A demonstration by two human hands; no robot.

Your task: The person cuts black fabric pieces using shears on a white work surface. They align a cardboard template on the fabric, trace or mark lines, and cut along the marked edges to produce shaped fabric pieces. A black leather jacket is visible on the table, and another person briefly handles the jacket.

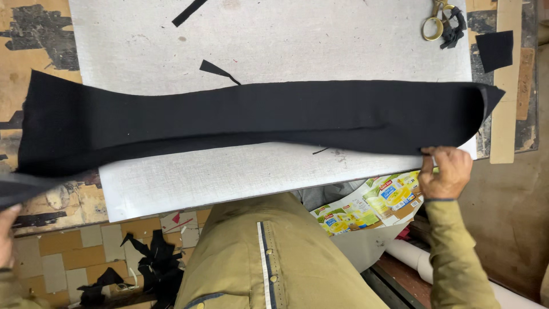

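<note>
head view: long black fabric piece [257, 123] stretched flat across the white padded board [320, 40] on the worn wooden table [34, 34]. right hand [446, 171] pinches the fabric's near edge at the right end, fingers closed on it. left hand [7, 237] at the frame's left edge, mostly cut off, just under the fabric's left end; cannot tell its grip. brass-handled scissors [436, 22] lie on the board's far right corner. black scraps [154, 263] on the tiled floor.
</note>
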